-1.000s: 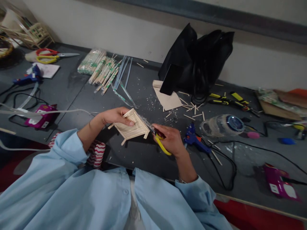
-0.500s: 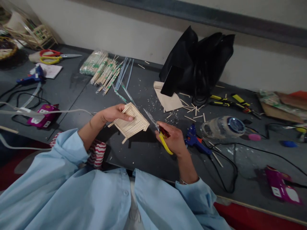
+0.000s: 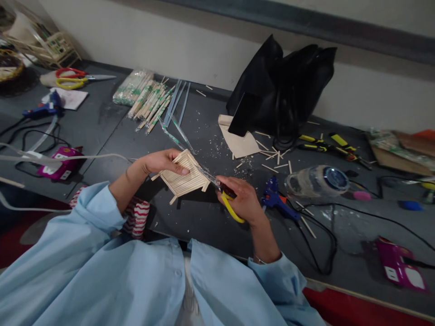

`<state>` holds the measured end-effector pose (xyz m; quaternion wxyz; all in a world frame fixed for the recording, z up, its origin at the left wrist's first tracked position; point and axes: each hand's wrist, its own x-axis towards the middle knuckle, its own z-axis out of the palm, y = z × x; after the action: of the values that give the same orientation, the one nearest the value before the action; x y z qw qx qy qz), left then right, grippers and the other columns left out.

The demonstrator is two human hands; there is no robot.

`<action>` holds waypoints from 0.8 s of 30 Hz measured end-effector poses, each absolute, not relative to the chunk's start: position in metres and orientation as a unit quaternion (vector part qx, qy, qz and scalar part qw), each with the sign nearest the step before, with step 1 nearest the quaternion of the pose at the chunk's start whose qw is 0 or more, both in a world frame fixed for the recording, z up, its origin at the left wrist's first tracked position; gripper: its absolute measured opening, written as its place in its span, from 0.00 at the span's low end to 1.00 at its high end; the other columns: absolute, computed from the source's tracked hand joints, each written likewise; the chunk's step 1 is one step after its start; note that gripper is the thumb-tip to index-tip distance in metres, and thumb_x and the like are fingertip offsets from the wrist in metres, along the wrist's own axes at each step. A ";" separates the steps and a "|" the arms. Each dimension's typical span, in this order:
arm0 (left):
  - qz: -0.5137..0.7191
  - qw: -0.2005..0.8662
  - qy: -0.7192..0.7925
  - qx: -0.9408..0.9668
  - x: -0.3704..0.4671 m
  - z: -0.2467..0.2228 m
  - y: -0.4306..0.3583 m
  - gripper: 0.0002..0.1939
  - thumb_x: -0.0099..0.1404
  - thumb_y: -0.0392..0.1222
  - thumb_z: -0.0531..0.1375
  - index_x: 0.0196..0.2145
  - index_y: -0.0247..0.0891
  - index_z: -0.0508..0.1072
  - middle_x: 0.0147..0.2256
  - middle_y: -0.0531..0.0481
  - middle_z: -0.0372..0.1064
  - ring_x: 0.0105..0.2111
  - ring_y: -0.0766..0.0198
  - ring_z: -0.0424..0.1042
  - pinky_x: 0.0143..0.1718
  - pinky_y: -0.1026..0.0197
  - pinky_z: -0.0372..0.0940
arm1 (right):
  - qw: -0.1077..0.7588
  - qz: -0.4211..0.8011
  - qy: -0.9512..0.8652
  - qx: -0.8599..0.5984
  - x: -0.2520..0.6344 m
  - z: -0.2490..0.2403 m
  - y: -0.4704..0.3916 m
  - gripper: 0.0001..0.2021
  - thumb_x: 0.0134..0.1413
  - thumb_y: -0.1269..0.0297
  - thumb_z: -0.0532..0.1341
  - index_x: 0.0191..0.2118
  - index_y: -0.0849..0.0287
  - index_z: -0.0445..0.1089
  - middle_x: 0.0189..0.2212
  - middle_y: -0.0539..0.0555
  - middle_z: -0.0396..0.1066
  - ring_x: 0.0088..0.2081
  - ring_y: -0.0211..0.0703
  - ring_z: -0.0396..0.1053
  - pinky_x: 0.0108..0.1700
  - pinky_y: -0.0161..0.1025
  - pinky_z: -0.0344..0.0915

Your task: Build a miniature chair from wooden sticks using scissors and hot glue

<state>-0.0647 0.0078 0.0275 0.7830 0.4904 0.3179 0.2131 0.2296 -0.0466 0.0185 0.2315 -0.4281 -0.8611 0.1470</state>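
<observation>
Between the thumb and fingers of my left hand (image 3: 166, 161) is a small panel of wooden sticks (image 3: 183, 179), set side by side with a few ends jutting out. My right hand (image 3: 242, 195) is wrapped round the handles of a pair of scissors (image 3: 229, 206), one of them yellow. The scissor blades point up and left and lie against the panel's right edge. Whether a stick is between the blades I cannot tell. Behind the panel, clear wrappers (image 3: 171, 132) with green print lie on the table.
Wrapped chopsticks (image 3: 151, 105) lie at the back. Behind my right hand are a black bag (image 3: 288, 86) and loose stick pieces. To the right are a blue glue gun (image 3: 277, 199) with a cable and a clear jar (image 3: 314, 179). Red-and-yellow scissors (image 3: 73, 80) lie far left.
The scissors in my right hand have come down and left, from just off the panel to against its right edge. My left hand has tilted the panel slightly.
</observation>
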 end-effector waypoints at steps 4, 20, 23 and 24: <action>0.212 0.784 0.319 0.489 -0.065 0.028 0.008 0.20 0.49 0.44 0.75 0.38 0.32 0.81 0.34 0.44 0.81 0.30 0.63 0.79 0.35 0.65 0.74 | 0.229 0.155 -0.854 -0.440 0.230 0.018 -0.048 0.19 0.52 0.68 0.62 0.51 0.54 0.75 0.33 0.52 0.79 0.31 0.40 0.73 0.36 0.35 0.67; 0.204 0.783 0.320 0.494 -0.066 0.027 0.008 0.20 0.49 0.45 0.74 0.39 0.32 0.81 0.34 0.42 0.80 0.31 0.61 0.79 0.36 0.62 0.73 | 0.211 0.142 -0.848 -0.464 0.229 0.020 -0.050 0.17 0.50 0.69 0.61 0.47 0.52 0.76 0.31 0.51 0.79 0.28 0.39 0.73 0.32 0.33 0.65; 0.209 0.782 0.321 0.491 -0.065 0.026 0.008 0.20 0.49 0.44 0.74 0.38 0.32 0.81 0.34 0.42 0.80 0.31 0.61 0.79 0.36 0.62 0.73 | 0.233 0.160 -0.840 -0.464 0.227 0.020 -0.049 0.17 0.51 0.67 0.61 0.48 0.54 0.75 0.35 0.52 0.79 0.30 0.40 0.73 0.34 0.35 0.67; 0.209 0.783 0.321 0.490 -0.065 0.027 0.008 0.20 0.49 0.44 0.75 0.38 0.32 0.81 0.34 0.42 0.81 0.30 0.61 0.79 0.36 0.63 0.73 | 0.236 0.157 -0.840 -0.462 0.227 0.020 -0.048 0.17 0.52 0.67 0.61 0.49 0.54 0.75 0.35 0.53 0.79 0.30 0.40 0.73 0.35 0.35 0.67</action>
<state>-0.0649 0.0078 0.0266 0.7833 0.4897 0.3210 0.2087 0.2266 -0.0481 0.0202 0.2364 -0.4621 -0.8401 0.1573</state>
